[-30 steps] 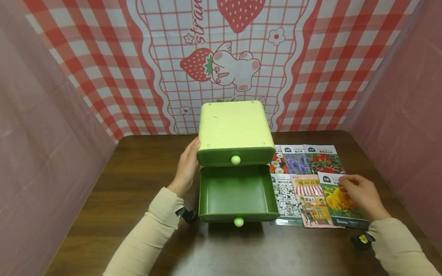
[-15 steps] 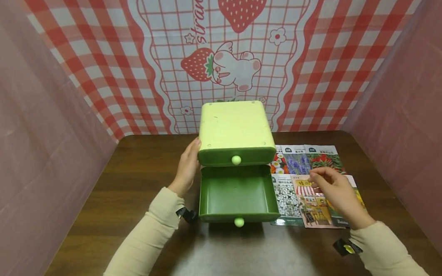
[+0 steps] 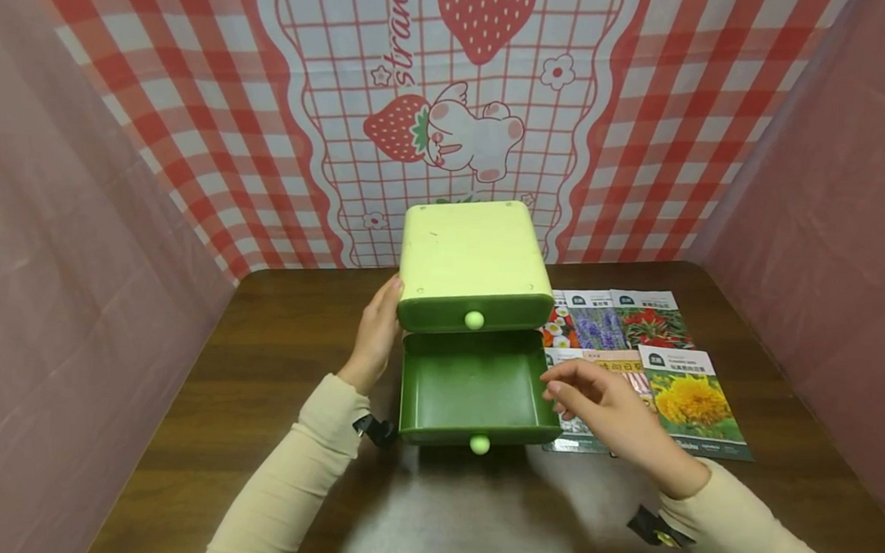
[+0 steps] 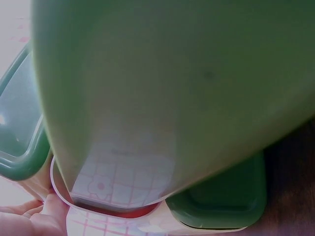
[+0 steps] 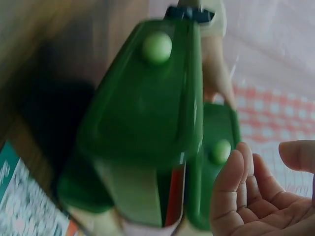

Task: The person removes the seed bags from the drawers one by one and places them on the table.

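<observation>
In the head view a small pale-yellow drawer cabinet [image 3: 477,249] with green drawer fronts stands mid-table. One green drawer [image 3: 474,387] below the top one is pulled out, and nothing shows inside it. My left hand [image 3: 374,331] rests against the cabinet's left side, fingers fairly straight; part of it is hidden. Beside the pulled-out drawer's right wall hovers my right hand [image 3: 612,406], fingers loosely bent and holding nothing. The right wrist view shows those fingers [image 5: 251,187] apart from the thumb, near the drawer fronts.
Flower seed packets lie in two rows right of the cabinet. They include a yellow-flower packet [image 3: 695,398], a red-flower packet [image 3: 652,323] and a lavender-coloured one [image 3: 594,322]. A checked strawberry cloth [image 3: 645,137] hangs behind the dark wooden table [image 3: 289,335].
My right hand has left the yellow-flower packet and moved left across the packets to the open drawer's edge. The left hand and cabinet have stayed put.
</observation>
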The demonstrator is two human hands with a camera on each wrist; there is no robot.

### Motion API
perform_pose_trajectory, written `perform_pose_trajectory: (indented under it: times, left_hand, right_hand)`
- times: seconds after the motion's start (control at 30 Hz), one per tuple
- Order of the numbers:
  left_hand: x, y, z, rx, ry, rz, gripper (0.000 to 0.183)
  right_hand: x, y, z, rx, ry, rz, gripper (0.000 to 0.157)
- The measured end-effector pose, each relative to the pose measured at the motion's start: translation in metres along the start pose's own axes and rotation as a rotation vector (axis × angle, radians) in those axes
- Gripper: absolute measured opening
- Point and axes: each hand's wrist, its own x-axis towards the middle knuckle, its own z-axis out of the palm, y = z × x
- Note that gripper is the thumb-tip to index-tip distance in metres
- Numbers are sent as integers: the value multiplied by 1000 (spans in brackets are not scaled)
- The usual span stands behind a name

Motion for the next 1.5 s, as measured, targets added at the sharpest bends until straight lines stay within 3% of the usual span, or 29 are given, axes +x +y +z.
perform_pose_trajectory:
  times: [0.27,0.43,0.63,0.9,1.07,1.3,1.5]
  left_hand:
    - [0,0,0,-19,-15,0,57]
    - [-1,-1,-1,-16,-15,-5,57]
    - [-1,-1,0,-12,-7,-12,57]
    - [-1,0,1,0,-2,-11,56]
    - [-1,0,0,5,4,-17,56]
    - [-1,0,-1,5,-7,-10,57]
    - [0,0,-1,4,-11,-13,58]
  right_hand:
    - [-2,-10,25,110,-254,-41,29]
    - [-4,-8,41,113,-360,-77,28]
    - [-8,7,60,166,-455,-52,30]
    - [-8,25,73,282,-497,34,29]
    - [-9,34,79,269,-492,76,35]
    - [-7,45,88,252,-420,167,40]
    - [-6,51,93,398,-351,270,51]
